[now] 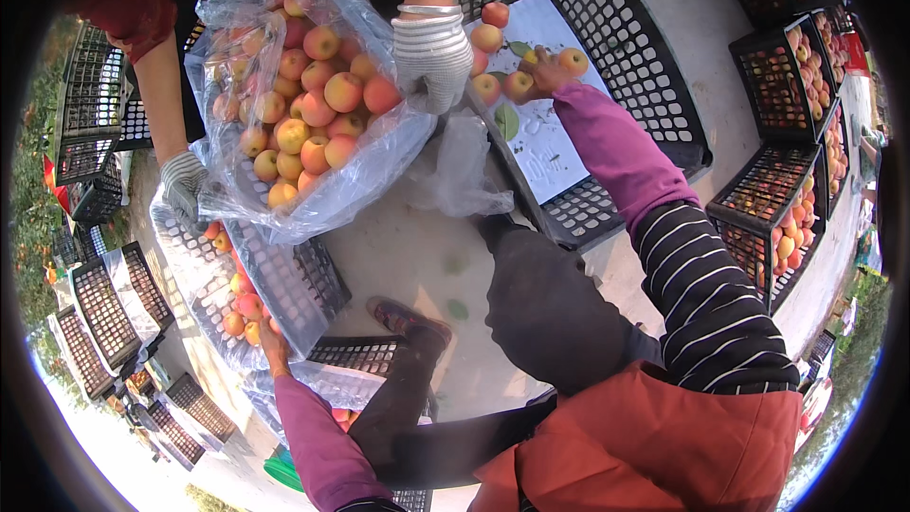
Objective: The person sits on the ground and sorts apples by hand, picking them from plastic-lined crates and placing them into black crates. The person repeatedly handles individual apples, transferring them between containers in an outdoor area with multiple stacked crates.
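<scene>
My right hand is in a black plastic crate lined with a white sheet, its fingers on an apple. Several more apples and loose green leaves lie around it. At the lower left, my left hand reaches into a crate lined with clear plastic, touching the apples there; its fingertips are partly hidden, and whether it grips one is unclear. Between and beyond my hands, a co-worker's gloved hands hold the edges of a plastic-lined crate heaped with apples.
Crates full of apples are stacked at the right. More black crates stand at the left. A crumpled plastic bag lies against the lined crate. My shoe is on the concrete floor. A green round object is at the bottom left.
</scene>
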Tool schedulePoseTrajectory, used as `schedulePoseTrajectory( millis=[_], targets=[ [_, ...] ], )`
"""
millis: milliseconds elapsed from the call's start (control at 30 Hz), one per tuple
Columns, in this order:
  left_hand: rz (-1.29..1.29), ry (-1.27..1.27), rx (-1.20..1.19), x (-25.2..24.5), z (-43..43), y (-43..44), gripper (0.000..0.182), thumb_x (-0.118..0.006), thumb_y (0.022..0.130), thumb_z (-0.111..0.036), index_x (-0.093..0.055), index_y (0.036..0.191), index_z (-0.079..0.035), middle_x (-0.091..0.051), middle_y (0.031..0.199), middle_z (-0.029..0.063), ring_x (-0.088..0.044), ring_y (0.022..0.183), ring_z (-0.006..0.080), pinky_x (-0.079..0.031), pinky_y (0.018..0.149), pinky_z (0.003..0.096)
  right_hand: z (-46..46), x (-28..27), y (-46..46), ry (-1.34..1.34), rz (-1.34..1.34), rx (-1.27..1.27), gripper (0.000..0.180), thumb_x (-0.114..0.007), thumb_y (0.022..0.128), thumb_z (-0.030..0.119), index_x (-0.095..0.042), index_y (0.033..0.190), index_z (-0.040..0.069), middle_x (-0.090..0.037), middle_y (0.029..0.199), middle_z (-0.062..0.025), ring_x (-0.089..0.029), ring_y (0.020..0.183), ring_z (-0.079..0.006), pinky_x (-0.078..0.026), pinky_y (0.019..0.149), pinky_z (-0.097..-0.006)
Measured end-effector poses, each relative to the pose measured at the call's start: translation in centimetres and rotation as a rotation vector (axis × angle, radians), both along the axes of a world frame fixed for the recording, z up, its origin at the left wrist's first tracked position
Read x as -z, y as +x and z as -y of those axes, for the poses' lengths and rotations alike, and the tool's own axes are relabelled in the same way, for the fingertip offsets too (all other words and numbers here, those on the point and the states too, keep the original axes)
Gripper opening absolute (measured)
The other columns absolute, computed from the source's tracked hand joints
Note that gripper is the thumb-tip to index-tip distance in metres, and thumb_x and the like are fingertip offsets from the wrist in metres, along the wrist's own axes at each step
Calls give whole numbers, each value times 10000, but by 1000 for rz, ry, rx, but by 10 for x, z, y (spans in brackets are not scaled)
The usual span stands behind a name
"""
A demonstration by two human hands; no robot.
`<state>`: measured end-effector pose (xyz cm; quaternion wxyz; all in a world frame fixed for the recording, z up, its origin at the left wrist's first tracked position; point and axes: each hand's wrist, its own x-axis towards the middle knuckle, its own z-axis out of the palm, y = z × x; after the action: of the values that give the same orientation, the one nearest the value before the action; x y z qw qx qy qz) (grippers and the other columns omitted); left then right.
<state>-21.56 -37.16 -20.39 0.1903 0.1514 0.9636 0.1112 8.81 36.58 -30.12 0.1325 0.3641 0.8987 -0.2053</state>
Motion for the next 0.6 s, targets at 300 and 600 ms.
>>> schedulePoseTrajectory(
  millis=[300,600],
  targets=[
    [-63,-16,-182,-40,-31,-15,548,-750,708,-242,-572,1114,78,-592,1150,235,-602,1022,291,-488,849,360,22,-47,43,-871,-278,558,720,-757,722,519,-526,1261,100,-483,1324,-153,-491,1200,-319,-427,972,-474],
    [717,990,-76,-209,-253,73,641,-510,958,-482,-396,1388,-20,-558,1230,176,-656,960,246,-568,709,290,103,-239,56,-1792,-971,301,969,-764,679,602,-339,1418,139,-379,1419,-161,-469,1240,-438,-541,882,-533]
  ],
)
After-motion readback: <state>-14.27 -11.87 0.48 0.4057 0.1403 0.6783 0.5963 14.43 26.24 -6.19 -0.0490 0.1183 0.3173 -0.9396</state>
